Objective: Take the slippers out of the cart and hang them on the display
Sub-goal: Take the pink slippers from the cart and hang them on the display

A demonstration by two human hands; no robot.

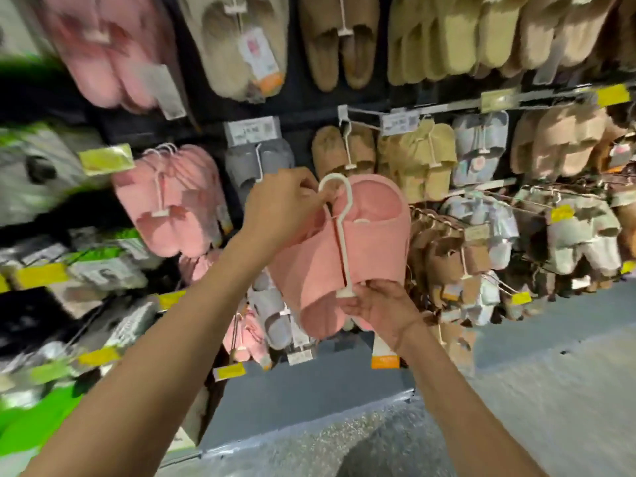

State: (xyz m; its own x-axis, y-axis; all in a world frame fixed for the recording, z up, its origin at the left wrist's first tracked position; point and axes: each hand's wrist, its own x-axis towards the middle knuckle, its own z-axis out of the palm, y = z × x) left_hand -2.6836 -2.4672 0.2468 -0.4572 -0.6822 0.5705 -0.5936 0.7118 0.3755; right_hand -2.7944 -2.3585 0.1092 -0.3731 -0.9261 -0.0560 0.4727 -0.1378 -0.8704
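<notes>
Person is holding a pink slipper pair (358, 249) mid-frame, clear of the cart, which is not in view. Left hand (278, 208) is pinching the white hanger (339, 232) just under its hook, at about 10 o'clock from the pair. Right hand (382, 304) is gripping the hanger's foot and the slipper toes at 6 o'clock. Hanger's long axis is running roughly 12-to-6, hook on top, opening toward 9 o'clock. Left hand is nearer the hook, so it is likely steering the hang. Matching pink slippers (172, 201) are hanging at 9 o'clock, well apart from the held pair. Grey slippers (258, 166) are sitting just behind the left hand, tan slippers (344, 149) at 12 o'clock. Which display peg is free cannot be told; yellow price tags (106, 159) and neighbouring pairs are crowding the approach.
</notes>
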